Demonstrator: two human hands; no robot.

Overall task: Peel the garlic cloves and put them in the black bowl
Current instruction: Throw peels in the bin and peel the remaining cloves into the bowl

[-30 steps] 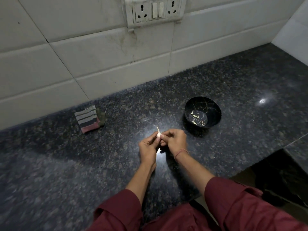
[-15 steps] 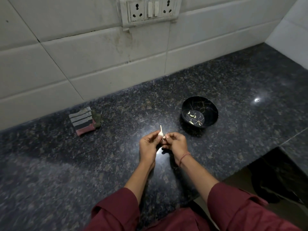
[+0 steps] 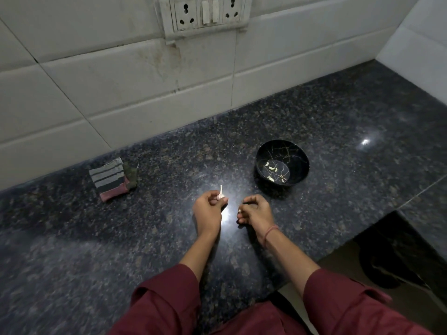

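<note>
My left hand (image 3: 208, 209) pinches a small pale garlic piece (image 3: 220, 195) with a thin stem pointing up. A hand's width to its right, my right hand (image 3: 254, 210) is curled, with a small pale scrap (image 3: 239, 210) showing at its fingertips; what that scrap is I cannot tell. The black bowl (image 3: 300, 170) stands just beyond my right hand on the dark counter and holds several peeled cloves (image 3: 272, 168).
A folded striped cloth (image 3: 110, 178) lies to the left near the tiled wall. A socket panel (image 3: 205, 13) is on the wall above. The counter edge (image 3: 338, 247) drops off at the lower right.
My hands were together on the garlic piece; they have now drawn apart, the left keeping the stemmed piece, the right moving a little right and toward me.
</note>
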